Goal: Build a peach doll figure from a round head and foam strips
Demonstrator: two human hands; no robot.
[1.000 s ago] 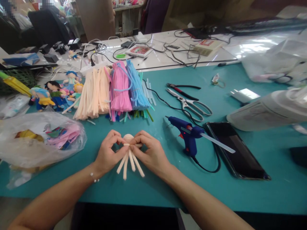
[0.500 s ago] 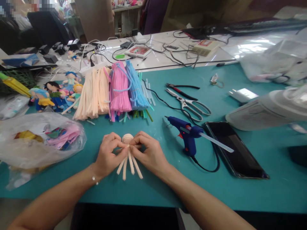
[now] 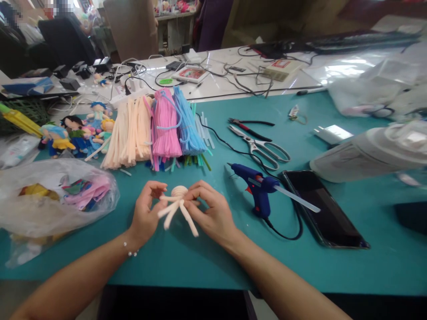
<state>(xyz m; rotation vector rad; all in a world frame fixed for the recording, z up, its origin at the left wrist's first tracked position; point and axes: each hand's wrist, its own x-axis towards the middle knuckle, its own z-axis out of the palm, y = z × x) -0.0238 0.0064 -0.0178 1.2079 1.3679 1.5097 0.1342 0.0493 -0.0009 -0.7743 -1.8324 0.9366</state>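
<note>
Near the counter's (image 3: 167,266) front edge, the right hand (image 3: 216,217) pinches the fuzzy figure (image 3: 179,191), maybe to steady it, while the left hand's (image 3: 144,218) grip is unclear, and the glue gun (image 3: 259,195) sits close, likely for easy reach.

One cream figure (image 3: 179,192), one glue gun (image 3: 261,201), one phone (image 3: 330,218), one scissors (image 3: 252,144), one pliers (image 3: 251,131).
</note>
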